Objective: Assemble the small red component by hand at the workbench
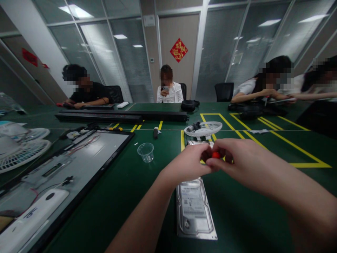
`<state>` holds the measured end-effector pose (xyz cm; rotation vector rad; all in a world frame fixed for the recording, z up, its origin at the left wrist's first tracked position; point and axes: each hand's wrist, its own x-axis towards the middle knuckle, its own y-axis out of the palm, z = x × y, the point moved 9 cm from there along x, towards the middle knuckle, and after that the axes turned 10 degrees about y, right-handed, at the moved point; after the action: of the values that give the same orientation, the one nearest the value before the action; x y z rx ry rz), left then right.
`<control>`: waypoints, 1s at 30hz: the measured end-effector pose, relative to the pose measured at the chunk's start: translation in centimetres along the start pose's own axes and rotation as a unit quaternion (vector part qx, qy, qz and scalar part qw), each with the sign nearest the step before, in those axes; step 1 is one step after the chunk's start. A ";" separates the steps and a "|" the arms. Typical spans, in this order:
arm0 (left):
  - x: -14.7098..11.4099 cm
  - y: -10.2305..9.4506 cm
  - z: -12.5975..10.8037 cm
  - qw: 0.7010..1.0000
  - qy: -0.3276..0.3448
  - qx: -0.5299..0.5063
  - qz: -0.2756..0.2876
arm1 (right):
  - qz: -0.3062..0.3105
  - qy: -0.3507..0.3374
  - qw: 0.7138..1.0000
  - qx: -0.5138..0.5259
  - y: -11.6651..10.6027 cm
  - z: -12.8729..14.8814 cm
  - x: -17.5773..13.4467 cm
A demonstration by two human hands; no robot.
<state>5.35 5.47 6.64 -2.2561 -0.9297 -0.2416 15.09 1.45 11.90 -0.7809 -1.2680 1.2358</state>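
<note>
Both of my hands meet above the table with curled fingers. A small red rounded object (pixel 216 155) shows between the fingertips; its exact kind cannot be made out. My left hand (pixel 196 160) is closed at its left side, and my right hand (pixel 231 153) is closed at its right side. Below them a silver hard drive (pixel 194 209) lies flat, label up, with its far end partly hidden by my left hand. Another silver metal piece (pixel 200 143) shows just beyond my hands, mostly covered by them.
Left of my hands stands a clear plastic cup (pixel 146 153). A large dismantled panel (pixel 86 158) lies farther left, near white fan grilles (pixel 23 154). Ahead are a white basket (pixel 214 128) holding dark parts and long black bars (pixel 121 116). Several people sit across the green table (pixel 147 203).
</note>
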 end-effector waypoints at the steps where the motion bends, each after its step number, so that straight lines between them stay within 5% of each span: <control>1: 0.0 -0.1 -0.1 1.000 0.002 -0.004 -0.005 | -0.004 -0.015 1.000 0.013 -0.1 0.3 -0.1; 5: -0.1 -0.3 -0.4 1.000 -0.001 -0.015 -0.022 | -0.006 -0.049 0.998 0.029 -0.2 0.8 -0.1; 13: 0.0 -0.1 -0.1 1.000 0.005 -0.009 -0.002 | 0.004 0.019 1.000 -0.011 0.2 -0.3 0.1; 19: 0.0 -0.2 -0.2 1.000 0.003 -0.021 -0.015 | -0.007 -0.050 0.998 0.027 -0.2 0.8 -0.2; 27: 0.1 0.0 -0.4 1.000 0.002 -0.008 0.004 | 0.005 0.024 0.999 -0.027 0.4 -0.5 0.2; 30: 0.0 -0.2 -0.4 1.000 -0.001 -0.014 -0.005 | 0.000 -0.007 1.000 0.002 0.0 0.1 0.0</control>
<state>5.25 5.34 7.03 -2.2790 -0.9433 -0.2592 14.97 1.46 11.93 -0.7710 -1.2770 1.2465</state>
